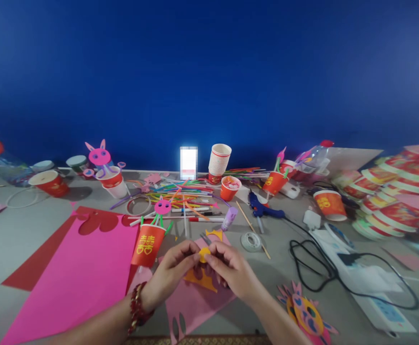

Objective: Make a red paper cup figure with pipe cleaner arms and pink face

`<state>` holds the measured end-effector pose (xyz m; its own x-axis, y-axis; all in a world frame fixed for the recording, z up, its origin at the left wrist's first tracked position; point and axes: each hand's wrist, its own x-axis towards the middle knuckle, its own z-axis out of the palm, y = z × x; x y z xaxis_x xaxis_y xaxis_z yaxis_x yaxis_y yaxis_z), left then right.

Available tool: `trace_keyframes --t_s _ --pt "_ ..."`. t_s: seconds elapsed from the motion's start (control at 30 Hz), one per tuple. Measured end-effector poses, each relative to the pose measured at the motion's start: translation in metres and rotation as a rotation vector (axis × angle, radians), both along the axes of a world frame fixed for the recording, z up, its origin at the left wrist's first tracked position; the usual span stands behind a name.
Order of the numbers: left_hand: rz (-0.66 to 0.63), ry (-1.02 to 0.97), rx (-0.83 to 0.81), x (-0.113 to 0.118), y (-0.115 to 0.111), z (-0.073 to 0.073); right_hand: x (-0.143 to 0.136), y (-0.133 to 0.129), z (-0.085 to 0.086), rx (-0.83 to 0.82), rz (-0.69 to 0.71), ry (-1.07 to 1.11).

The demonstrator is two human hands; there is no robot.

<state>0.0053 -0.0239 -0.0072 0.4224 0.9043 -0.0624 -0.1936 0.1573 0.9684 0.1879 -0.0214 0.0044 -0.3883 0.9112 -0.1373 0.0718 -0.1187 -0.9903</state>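
Observation:
Between my two hands, near the front middle of the table, is a small yellow paper piece [204, 254]. The thumb and fingers of my left hand [175, 268] pinch its left side; a red beaded bracelet [136, 309] is round that wrist. My right hand [233, 268] pinches the right side of the same piece. Beneath both hands lie a cut orange sheet [205, 281] and a light pink sheet [195, 314] with holes. A red paper cup [148, 245] with a pink face [162, 206] on green stems stands beyond my left hand.
Bright pink paper [83, 282] covers the left front. A blue glue gun [263, 208], clear tape roll [251, 242] and wooden stick [252, 227] lie at right. Further right are a black cable [313, 282], power strip [378, 306] and stacked cups [396, 211]. Coloured straws [184, 194] lie behind.

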Motion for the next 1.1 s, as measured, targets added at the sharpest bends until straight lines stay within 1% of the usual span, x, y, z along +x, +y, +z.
trace_keyframes --t_s 0.13,0.3,0.43,0.53,0.8,0.93,1.1 --pt "0.015 -0.049 0.001 -0.001 0.001 0.000 0.000 0.004 -0.001 -0.032 -0.005 0.043" --pt "0.006 -0.099 0.022 0.001 -0.001 -0.002 0.001 0.005 -0.008 -0.072 -0.051 0.062" --pt "0.032 -0.025 0.085 0.003 -0.002 -0.005 0.002 0.005 -0.013 -0.083 -0.056 0.070" --pt "0.049 0.017 0.124 0.003 -0.001 -0.006 0.002 0.005 -0.014 -0.074 -0.040 0.077" --pt "0.060 0.001 0.089 0.002 -0.001 -0.008 0.000 0.004 -0.011 -0.077 -0.077 0.099" --pt "0.076 0.062 0.153 0.001 -0.001 -0.009 0.000 0.005 -0.014 -0.083 -0.090 0.082" --pt "0.079 0.102 0.215 0.002 0.000 -0.009 -0.001 0.004 -0.014 -0.102 -0.059 0.115"
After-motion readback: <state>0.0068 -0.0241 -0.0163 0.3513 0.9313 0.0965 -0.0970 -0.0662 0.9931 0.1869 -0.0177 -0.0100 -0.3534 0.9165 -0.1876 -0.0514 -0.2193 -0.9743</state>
